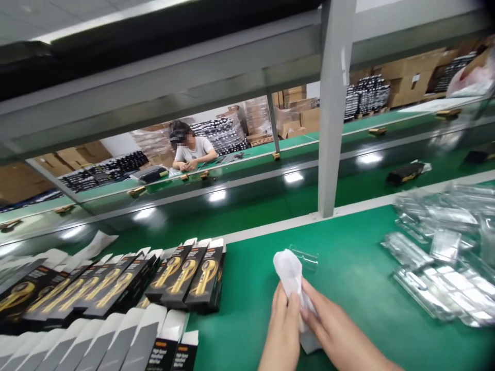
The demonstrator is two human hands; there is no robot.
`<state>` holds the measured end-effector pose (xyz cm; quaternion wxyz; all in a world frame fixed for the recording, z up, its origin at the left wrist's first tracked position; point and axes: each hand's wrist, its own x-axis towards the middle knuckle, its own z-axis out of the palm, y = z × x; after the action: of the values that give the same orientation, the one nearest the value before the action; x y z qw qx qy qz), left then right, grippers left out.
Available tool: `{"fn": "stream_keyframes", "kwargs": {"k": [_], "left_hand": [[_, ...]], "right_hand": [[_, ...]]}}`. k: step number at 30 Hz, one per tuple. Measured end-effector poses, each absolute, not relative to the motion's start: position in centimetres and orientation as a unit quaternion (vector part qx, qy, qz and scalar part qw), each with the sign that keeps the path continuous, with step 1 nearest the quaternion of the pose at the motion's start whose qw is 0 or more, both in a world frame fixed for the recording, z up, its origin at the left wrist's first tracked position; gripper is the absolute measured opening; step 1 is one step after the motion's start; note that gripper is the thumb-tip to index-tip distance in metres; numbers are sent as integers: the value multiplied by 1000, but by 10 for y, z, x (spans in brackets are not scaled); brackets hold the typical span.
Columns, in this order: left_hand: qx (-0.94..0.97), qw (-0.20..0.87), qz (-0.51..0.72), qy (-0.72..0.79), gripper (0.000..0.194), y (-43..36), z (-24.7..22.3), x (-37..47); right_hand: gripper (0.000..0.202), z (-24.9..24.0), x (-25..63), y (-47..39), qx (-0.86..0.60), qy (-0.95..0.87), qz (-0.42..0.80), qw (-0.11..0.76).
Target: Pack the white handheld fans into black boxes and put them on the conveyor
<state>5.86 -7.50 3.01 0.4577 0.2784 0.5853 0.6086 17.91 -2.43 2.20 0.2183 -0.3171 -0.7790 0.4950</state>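
Left hand (284,322) and right hand (327,317), lower centre, pinch a white, soft-looking pouch (288,267); handling appears unfinished. Clear plastic trays (410,250), right, appear unfilled.

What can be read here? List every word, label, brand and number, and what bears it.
"High Speed Handheld Mini Fan": slightly blurred, on the two black boxes at bottom.
Orange markings above it and on the fan-picture boxes: too blurred to read.
White label on a background carton: too small to read.
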Motion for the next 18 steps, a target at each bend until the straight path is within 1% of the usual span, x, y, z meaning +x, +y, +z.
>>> {"fn": "stream_keyframes", "kwargs": {"k": [2,5,7,9,11,14,16,17,18], "left_hand": [[232,525,619,537,55,-81,35,48],[90,655,623,418,47,-80,46,37],[25,683,635,359,44,-75,49,32],[-9,649,677,346,41,-69,49,29],[-29,586,721,368,38,-61,47,26],[-43,535,740,405,32,-50,46,20],[-27,516,740,431,26,-43,45,16],[-8,509,737,444,25,-41,44,16],[13,508,730,457,25,-39,42,16]], "right_hand": [[51,31,178,-24,-312,-785,489,218],[44,45,171,-19,-303,-781,499,222],[41,47,166,-19,-297,-778,507,221],[38,40,164,-25,-297,-786,500,211],[36,28,167,-33,-282,-810,479,187],[30,17,178,-35,-188,-859,454,146],[30,20,187,-20,-161,-883,411,157],[31,23,191,-7,-178,-895,365,186],[33,25,194,8,-234,-899,308,204]]}}
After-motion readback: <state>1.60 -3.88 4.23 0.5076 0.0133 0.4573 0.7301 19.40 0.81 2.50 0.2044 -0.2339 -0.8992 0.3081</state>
